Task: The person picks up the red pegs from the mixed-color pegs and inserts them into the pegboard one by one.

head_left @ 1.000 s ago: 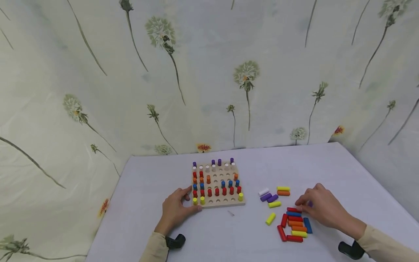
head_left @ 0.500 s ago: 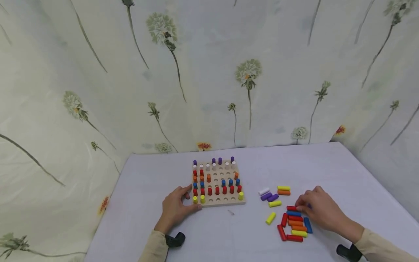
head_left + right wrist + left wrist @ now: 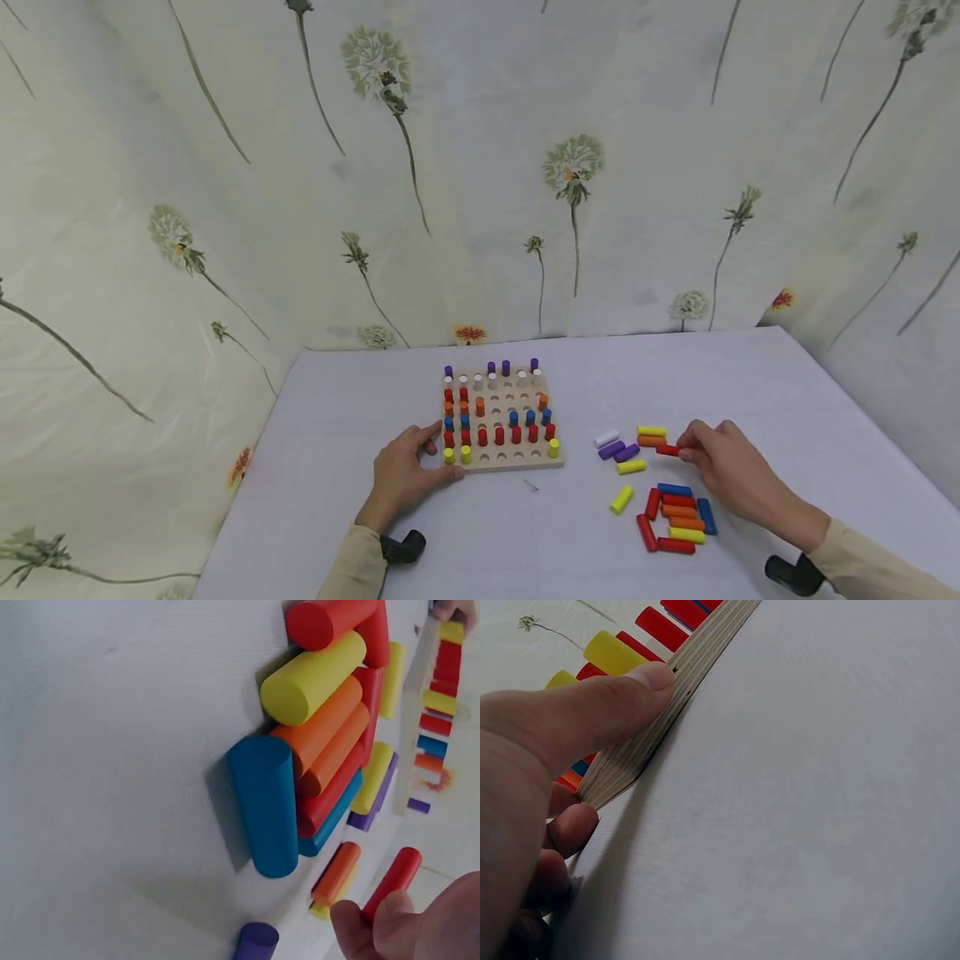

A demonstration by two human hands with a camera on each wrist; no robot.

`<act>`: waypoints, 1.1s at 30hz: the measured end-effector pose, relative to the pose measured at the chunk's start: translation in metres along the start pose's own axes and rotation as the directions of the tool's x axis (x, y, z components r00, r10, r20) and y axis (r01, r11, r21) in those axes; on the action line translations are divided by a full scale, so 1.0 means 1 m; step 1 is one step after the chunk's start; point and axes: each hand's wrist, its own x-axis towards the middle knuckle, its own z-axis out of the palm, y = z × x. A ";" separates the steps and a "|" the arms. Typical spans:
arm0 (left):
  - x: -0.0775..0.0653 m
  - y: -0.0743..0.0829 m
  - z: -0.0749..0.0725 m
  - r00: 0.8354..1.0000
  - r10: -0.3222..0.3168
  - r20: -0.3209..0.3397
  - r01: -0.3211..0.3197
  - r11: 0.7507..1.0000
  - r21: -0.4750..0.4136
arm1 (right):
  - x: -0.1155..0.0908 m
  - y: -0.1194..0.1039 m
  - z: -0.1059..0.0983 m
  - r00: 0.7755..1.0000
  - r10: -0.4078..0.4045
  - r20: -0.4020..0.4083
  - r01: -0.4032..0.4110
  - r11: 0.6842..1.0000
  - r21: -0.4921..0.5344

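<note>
A wooden pegboard (image 3: 517, 464) with rows of round holes stands left of the table's middle, many holes filled with coloured pegs. My left hand (image 3: 405, 473) holds its near left corner, thumb (image 3: 641, 686) along the front edge and curled fingers at the left side. Between thumb and fingertips my right hand (image 3: 731, 467) pinches a red peg (image 3: 397, 877), raised off the table. Below that hand lies a cluster of red, orange, yellow and blue pegs, among them a blue peg (image 3: 264, 806) set apart at its side.
Left of the right hand lie a white peg (image 3: 606, 438), two purple pegs (image 3: 611, 451) and some yellow ones. An orange peg (image 3: 652, 441) touches a yellow peg. Another purple peg (image 3: 257, 941) shows in the right wrist view. A small sliver (image 3: 531, 485) lies before the board.
My right hand has lifted the red peg from the top of the cluster and carried it away from me, toward the orange peg. The left hand stays at the board's corner.
</note>
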 end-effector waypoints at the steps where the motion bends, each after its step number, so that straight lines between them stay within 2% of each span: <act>1: 0.000 0.000 0.000 1.000 0.002 0.001 -0.002 1.000 0.000 | 0.001 -0.002 0.001 1.000 -0.003 -0.016 0.003 1.000 0.012; 6: 0.000 -0.001 0.000 1.000 -0.003 0.003 0.003 1.000 -0.006 | 0.007 -0.011 0.009 0.997 -0.015 -0.082 0.020 0.998 0.058; 10: -0.001 0.001 0.000 1.000 -0.013 0.005 0.013 1.000 -0.016 | 0.015 -0.023 0.011 0.986 -0.062 -0.155 0.076 0.994 0.082; 13: -0.001 0.002 -0.001 1.000 -0.022 0.010 0.022 1.000 -0.016 | 0.023 -0.032 0.012 0.966 -0.117 -0.229 0.136 0.989 0.066; 18: 0.000 0.002 -0.002 1.000 -0.024 0.007 0.024 1.000 -0.008 | 0.038 -0.045 0.015 0.918 -0.209 -0.336 0.232 0.972 0.029; 21: -0.001 0.002 -0.003 1.000 -0.022 0.009 0.022 1.000 -0.012 | 0.047 -0.053 0.016 0.902 -0.238 -0.361 0.267 0.963 0.032; 29: -0.001 0.000 -0.002 1.000 -0.024 0.015 0.024 1.000 -0.008 | 0.072 -0.078 0.015 0.898 -0.225 -0.379 0.284 0.953 0.108; 33: 0.000 0.001 -0.002 1.000 -0.021 0.015 0.021 1.000 -0.012 | 0.083 -0.089 0.019 0.877 -0.239 -0.416 0.314 0.941 0.122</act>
